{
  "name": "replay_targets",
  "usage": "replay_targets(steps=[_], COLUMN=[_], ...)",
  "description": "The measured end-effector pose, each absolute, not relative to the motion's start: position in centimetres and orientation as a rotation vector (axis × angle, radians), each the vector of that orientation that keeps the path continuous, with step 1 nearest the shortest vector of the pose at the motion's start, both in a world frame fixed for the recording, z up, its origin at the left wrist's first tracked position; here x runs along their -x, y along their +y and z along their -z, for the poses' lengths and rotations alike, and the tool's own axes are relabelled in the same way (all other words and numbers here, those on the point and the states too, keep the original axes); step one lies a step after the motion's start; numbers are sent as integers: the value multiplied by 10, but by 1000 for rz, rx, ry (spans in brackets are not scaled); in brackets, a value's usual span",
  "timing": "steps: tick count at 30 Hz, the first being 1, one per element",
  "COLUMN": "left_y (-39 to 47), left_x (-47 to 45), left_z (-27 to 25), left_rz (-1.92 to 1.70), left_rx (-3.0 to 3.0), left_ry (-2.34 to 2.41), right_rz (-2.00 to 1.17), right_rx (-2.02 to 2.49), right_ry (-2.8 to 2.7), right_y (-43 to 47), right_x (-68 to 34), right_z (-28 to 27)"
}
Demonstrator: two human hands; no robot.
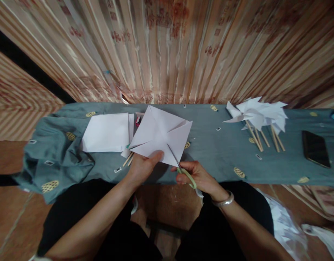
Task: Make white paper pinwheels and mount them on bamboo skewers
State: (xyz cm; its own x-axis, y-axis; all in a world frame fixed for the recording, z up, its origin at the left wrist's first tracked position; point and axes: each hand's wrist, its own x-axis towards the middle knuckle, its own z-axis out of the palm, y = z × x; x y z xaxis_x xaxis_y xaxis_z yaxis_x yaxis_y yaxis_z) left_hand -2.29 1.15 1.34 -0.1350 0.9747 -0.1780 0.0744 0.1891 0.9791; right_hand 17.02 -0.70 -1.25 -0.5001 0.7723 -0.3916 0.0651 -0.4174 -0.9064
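A square sheet of white paper [164, 127] is held up over the near edge of the bench, with slits running in from several corners. My left hand [143, 167] pinches its lower left edge, thumb on top and fingers underneath. In my right hand [198, 176] are scissors [187, 174] with pale green handles. Their blades lie across the sheet's lower right corner, pointing towards its middle. A stack of white paper [107, 132] lies just left of the held sheet. Beneath the sheet's left corner, wooden sticks [128, 158] poke out.
Several white paper pinwheels [260, 114] on wooden sticks lie at the right of the cloth-covered bench [210, 159]. Beyond them is a black phone [316, 148]. A curtain [167, 54] hangs behind. A plastic bag of white paper [285, 221] sits on the floor at right.
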Motion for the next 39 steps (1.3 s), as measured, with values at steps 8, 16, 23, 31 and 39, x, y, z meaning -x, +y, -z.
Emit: replay_targets(steps=[8, 16, 23, 31, 39], left_y=[9, 9, 6, 7, 6], left_x=[21, 21, 18, 18, 17], left_z=[-13, -11, -10, -12, -13], left_rz=[-1090, -1084, -1087, -1093, -1060], left_rx=[-1114, -1129, -1122, -1142, -1108], left_ry=[1464, 1475, 1467, 1453, 1464], right_rz=[-1951, -1951, -1878, -1924, -1880], right_rx=[1190, 1243, 1172, 1209, 1179], right_ry=[-1304, -1246, -1359, -1279, -1333], right_y=[-6, -7, -5, -6, -7], right_x=[-169, -166, -168, -168, -169], right_z=[7, 8, 7, 9, 8])
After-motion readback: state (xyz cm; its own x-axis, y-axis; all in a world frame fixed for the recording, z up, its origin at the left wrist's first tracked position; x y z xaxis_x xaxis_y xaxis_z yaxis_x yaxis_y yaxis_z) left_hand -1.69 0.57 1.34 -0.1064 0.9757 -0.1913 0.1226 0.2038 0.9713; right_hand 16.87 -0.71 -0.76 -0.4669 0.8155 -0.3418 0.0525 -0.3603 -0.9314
